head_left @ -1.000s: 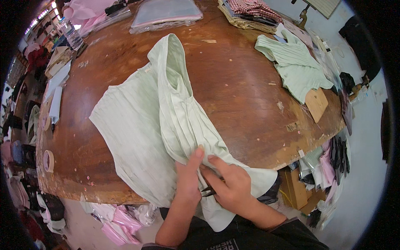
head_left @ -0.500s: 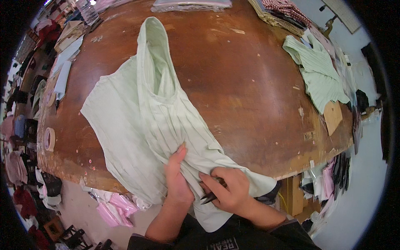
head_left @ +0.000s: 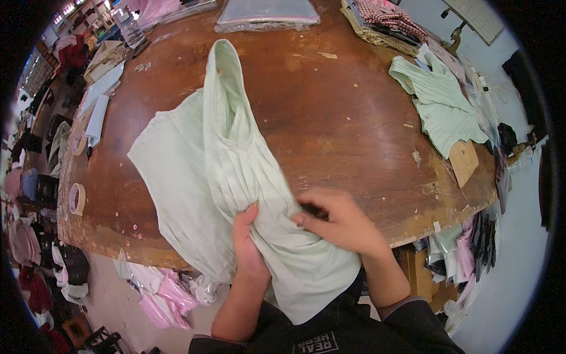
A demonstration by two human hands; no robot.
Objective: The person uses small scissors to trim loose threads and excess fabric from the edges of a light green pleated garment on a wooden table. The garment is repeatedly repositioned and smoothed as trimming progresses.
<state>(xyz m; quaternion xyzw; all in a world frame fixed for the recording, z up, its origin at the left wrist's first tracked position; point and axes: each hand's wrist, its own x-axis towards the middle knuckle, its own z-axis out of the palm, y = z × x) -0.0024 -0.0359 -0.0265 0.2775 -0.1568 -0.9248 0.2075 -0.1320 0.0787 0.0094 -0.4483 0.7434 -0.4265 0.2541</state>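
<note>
A pale green sleeveless blouse point(head_left: 183, 159) with pleats down its front lies across the table's near edge, its lower part hanging toward me. My left hand point(head_left: 249, 251) is closed on it, thumb on top of the pleats and fingers hidden beneath the cloth. At the blouse's right edge my right hand point(head_left: 339, 221) is closed, the thumb pressing on the fabric. Something dark shows inside its curled fingers, where a pointed black snipping tool was visible earlier; its shape is hidden now.
The brown wooden table point(head_left: 336, 135) bears a second green pleated garment point(head_left: 439, 103) and a wooden piece point(head_left: 464, 162) at right. Folded clothes point(head_left: 386, 26) and clear plastic bags point(head_left: 268, 15) lie at the far side. A tape roll point(head_left: 76, 199) and bottle point(head_left: 128, 28) are at left.
My right hand has moved up and away from me along the blouse's right edge, and the black tool's points no longer show. The left hand keeps its hold on the pleats.
</note>
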